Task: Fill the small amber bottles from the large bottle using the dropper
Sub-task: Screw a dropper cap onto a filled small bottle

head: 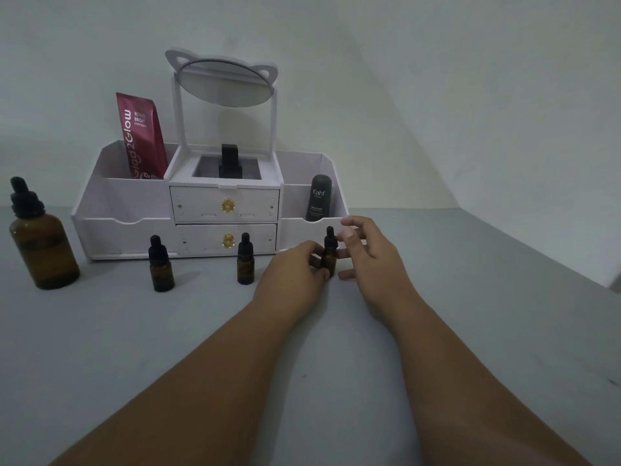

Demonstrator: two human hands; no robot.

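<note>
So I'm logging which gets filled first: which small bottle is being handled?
The rightmost small bottle, gripped by the left hand; the other two stand untouched.

A grey tabletop (470, 331) fills the lower half of the view, meeting a plain pale wall (437, 95) along an edge that runs level at 9 o'clock and slopes down toward 3 o'clock. A white organiser (127, 230) with two gold-knobbed drawers stands against the wall at 11 o'clock, carrying an oval mirror (224, 83) in a cat-eared frame at 12 o'clock. Lighting is dim and even, with soft shadows on the wall.
</note>
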